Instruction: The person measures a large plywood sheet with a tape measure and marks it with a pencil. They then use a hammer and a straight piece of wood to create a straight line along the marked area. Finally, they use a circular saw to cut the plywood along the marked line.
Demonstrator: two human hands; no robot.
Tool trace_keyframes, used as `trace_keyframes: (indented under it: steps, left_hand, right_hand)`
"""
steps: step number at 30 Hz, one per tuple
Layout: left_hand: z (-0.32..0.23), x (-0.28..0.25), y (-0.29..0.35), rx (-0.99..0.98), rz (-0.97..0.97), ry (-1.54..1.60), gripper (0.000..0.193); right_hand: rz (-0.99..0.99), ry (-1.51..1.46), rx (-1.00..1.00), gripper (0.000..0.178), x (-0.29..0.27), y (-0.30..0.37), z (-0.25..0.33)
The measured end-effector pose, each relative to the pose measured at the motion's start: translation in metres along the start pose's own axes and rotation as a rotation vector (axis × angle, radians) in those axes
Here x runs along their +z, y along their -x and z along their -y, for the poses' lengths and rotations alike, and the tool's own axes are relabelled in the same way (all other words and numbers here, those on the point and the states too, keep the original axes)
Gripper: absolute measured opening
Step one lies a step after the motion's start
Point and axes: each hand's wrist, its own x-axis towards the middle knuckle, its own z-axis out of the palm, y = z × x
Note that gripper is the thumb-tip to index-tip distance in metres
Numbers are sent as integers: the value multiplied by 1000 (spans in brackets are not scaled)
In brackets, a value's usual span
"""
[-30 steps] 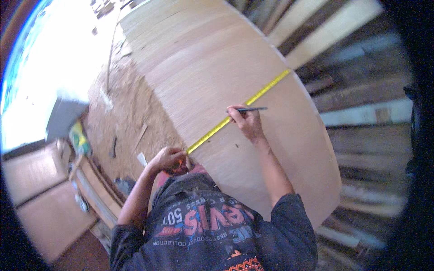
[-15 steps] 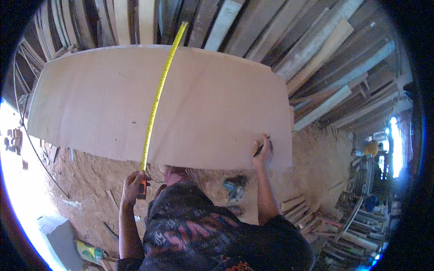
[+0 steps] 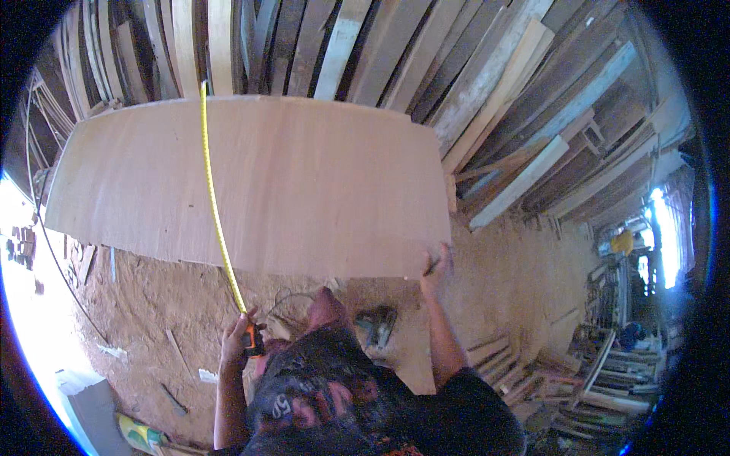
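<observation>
A yellow tape measure blade [image 3: 209, 175] runs across a wide, pale plywood sheet [image 3: 327, 190], from past its far edge to beyond its near edge. The blade bows, with its tip over the boards behind the sheet. My left hand [image 3: 234, 340] grips the orange-and-black tape measure case [image 3: 254, 342], apart from the sheet's near edge. At the sheet's near right corner is my right hand [image 3: 435, 272], its fingers closed round a slim dark pencil-like marker [image 3: 432, 267]. Blur hides the marker's exact kind.
Long timber boards [image 3: 334, 57] lean in a row behind the sheet. Brown bare ground [image 3: 517, 281] surrounds its near and right sides. Stacked wood pieces [image 3: 608, 372] lie at the right. A grey block [image 3: 87, 403] and a green-and-yellow sack [image 3: 139, 433] sit at lower left.
The tape blade has shifted left along the sheet and now bows. My left hand and the case are lower, farther from the near edge. My right hand has moved down toward the corner.
</observation>
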Motion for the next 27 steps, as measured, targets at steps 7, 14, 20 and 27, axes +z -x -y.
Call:
trace_keyframes:
  steps: [7, 14, 20, 27]
  left_hand:
    - [12, 75, -50, 148, -44, 29, 36]
    - [22, 142, -84, 255, -244, 95, 36]
    - [26, 142, -91, 243, -250, 176, 37]
    - [36, 116, -99, 193, -138, 252, 38]
  right_hand:
    - [294, -341, 454, 46, 60, -35, -160]
    - [213, -819, 479, 28, 81, -23, -145]
    - [301, -1103, 503, 22, 57, -27, -114]
    - [277, -975, 653, 20, 55, -18, -111]
